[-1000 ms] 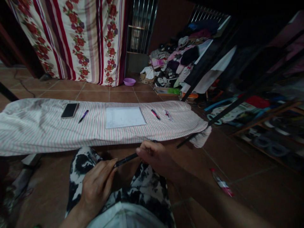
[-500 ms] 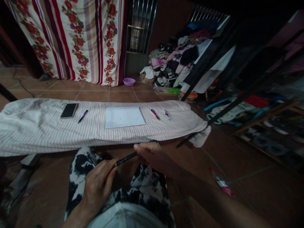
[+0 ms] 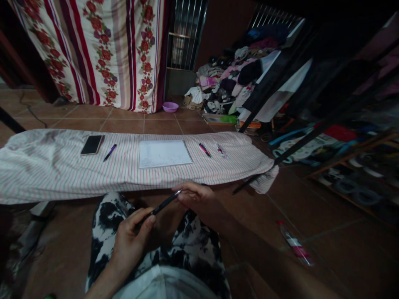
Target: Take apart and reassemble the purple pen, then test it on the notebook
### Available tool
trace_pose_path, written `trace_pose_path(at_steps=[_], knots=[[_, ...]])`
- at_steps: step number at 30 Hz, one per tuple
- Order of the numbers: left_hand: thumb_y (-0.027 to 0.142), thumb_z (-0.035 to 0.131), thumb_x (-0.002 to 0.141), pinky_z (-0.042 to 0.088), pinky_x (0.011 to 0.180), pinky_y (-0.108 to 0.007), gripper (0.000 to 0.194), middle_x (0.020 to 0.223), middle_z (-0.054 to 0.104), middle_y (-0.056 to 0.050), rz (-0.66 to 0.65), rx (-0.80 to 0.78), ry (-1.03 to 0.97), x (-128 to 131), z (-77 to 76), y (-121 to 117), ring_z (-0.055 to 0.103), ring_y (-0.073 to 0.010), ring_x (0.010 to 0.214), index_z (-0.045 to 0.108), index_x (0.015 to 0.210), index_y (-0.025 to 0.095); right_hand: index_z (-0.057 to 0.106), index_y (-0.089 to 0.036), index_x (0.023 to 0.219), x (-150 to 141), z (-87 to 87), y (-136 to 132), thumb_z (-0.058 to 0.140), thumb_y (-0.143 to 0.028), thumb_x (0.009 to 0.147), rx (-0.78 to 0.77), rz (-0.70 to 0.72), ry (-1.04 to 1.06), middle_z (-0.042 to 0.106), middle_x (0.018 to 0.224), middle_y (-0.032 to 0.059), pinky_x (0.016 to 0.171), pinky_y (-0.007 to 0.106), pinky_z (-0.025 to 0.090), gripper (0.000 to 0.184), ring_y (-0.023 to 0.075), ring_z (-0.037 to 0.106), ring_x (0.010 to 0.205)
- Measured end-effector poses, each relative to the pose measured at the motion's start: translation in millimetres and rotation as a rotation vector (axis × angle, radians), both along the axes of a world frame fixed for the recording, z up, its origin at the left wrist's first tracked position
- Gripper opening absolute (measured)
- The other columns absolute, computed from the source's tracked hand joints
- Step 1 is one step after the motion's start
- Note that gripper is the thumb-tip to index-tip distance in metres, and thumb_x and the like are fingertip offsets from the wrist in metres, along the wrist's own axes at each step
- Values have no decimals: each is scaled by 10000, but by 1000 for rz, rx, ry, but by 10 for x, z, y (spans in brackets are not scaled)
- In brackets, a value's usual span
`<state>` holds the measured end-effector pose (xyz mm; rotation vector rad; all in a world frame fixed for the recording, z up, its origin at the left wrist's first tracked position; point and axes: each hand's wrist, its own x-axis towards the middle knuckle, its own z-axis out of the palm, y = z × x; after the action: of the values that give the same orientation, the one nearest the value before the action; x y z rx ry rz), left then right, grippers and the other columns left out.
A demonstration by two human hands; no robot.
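A black pen slants up to the right above my lap. My left hand is closed round its lower end, the thumb along the barrel. My right hand is at the pen's upper end, fingers stretched out and loose; whether they touch the tip I cannot tell. Past my hands, a spiral notebook lies on a striped cloth. Left of it are a purple pen and a phone. To its right lie a red and black pen and a small pinkish item.
A plastic bottle lies on the tiled floor to the right. Behind the cloth-covered surface stand a purple basin, a floral curtain and a heap of clothes. A dark pole crosses at the right.
My right hand has loosened from the pen's end, its fingers now straighter. The pen's upper end has tilted up, and my left hand has turned with its thumb on top.
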<state>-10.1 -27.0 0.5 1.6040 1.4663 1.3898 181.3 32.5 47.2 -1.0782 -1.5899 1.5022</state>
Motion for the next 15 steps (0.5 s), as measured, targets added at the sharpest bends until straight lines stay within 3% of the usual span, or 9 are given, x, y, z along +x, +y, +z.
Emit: trace_pose_path(at_steps=[8, 15], knots=[[307, 591, 762, 507, 500, -226, 176, 613, 675, -7, -38, -61, -46, 16, 36, -5, 620, -147, 543, 708, 759, 176, 689, -179, 878, -14, -18, 3, 655, -363, 708, -30, -94, 28, 647, 755, 9, 590, 212, 423, 252, 101, 557, 653], [305, 598, 762, 509, 506, -232, 175, 650, 668, -14, -16, -37, -28, 30, -41, 2, 619, -156, 593, 718, 823, 192, 690, -181, 834, -37, -76, 1, 640, -382, 707, 12, -163, -38, 633, 736, 10, 593, 226, 426, 243, 111, 545, 646]])
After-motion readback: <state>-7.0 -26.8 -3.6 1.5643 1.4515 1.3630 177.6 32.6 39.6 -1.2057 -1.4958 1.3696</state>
